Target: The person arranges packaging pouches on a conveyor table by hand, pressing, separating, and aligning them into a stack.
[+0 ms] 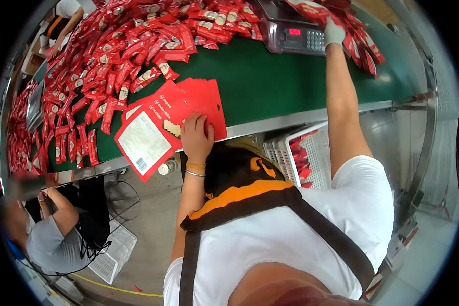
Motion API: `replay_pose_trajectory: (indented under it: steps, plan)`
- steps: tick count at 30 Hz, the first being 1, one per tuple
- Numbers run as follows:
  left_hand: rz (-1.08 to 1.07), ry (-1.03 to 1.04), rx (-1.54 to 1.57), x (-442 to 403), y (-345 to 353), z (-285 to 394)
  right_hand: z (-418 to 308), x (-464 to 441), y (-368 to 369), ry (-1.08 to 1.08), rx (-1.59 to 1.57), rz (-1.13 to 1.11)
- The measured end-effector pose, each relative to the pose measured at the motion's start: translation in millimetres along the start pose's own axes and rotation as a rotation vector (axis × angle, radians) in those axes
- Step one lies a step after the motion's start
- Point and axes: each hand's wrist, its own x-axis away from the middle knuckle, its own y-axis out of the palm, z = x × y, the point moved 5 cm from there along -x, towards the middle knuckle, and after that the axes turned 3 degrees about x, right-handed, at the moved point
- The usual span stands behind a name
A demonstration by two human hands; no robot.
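My left hand (196,135) lies with its fingers down on a small stack of flat red pouches (211,102) at the table's near edge. One pouch in the stack shows its back with a pale printed label (144,142) and a barcode. My right hand (334,34), in a light glove, reaches out to the far right. It grips a red pouch (311,10) over the scale (290,38), whose display glows with red digits; the fingertips are partly hidden against the pouch. Just beside that hand, more red pouches (364,48) are heaped on the table.
A large pile of small red packets (137,41) covers the left and back of the green table (255,86). Below the edge, a white crate (316,153) holds red packets. A person (56,229) sits at lower left near another white crate (115,250); another person's arm (69,28) shows upper left.
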Motion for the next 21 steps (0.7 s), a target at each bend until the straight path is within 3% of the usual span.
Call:
replay_pose_trajectory:
  steps: [2, 4, 5, 6, 7, 9, 10, 11, 12, 14, 15, 16, 18, 20, 21]
  plan:
    - [-0.022, -0.001, -0.007, 1, 0, 2, -31, 33, -55, -0.535, 0.739, -0.005]
    - [-0.035, -0.021, -0.023, -2, 1, 4, -22, 77, -104, -0.625, 0.616, -0.035]
    - [-0.063, -0.001, -0.034, -5, 3, 5, -24, 105, -126, -0.642, 0.108, -0.100]
    - [-0.078, 0.008, -0.039, -7, 1, 8, -26, 133, -143, -0.631, -0.402, -0.158]
    - [-0.109, 0.015, -0.040, -10, -1, 12, -25, 158, -155, -0.612, -0.408, -0.156]
    - [-0.142, 0.032, -0.056, -17, 0, 13, -18, 190, -157, -0.312, -0.785, -0.456]
    - [-0.174, -0.201, 0.438, -20, 5, 3, 1, 189, -148, -0.395, -0.585, -0.526]
    - [-0.190, -0.437, 0.933, -20, 11, -1, -5, 208, -137, -0.210, -0.824, -0.704]
    - [-0.179, -0.437, 0.923, -22, 7, 0, -15, 234, -126, -0.017, -1.054, -0.884]
    - [-0.410, -0.788, 1.620, -20, 6, 14, -40, 277, -108, 0.114, -1.202, -1.050]
    - [-0.358, -0.970, 1.545, -11, -7, 10, -52, 292, -94, 0.102, -1.233, -1.126]
    - [-0.291, -1.101, 1.778, 10, 3, -25, -61, 306, -81, 0.091, -1.267, -1.203]
    - [-0.146, -1.003, 1.712, 13, -46, -33, -71, 313, -42, -0.025, -0.875, -1.304]
    - [-0.094, -0.733, 1.550, 6, -81, -66, -77, 318, -1, -0.039, -0.805, -1.288]
    - [-0.051, -0.767, 1.347, 8, -92, -83, -74, 320, 16, -0.072, -0.700, -1.270]
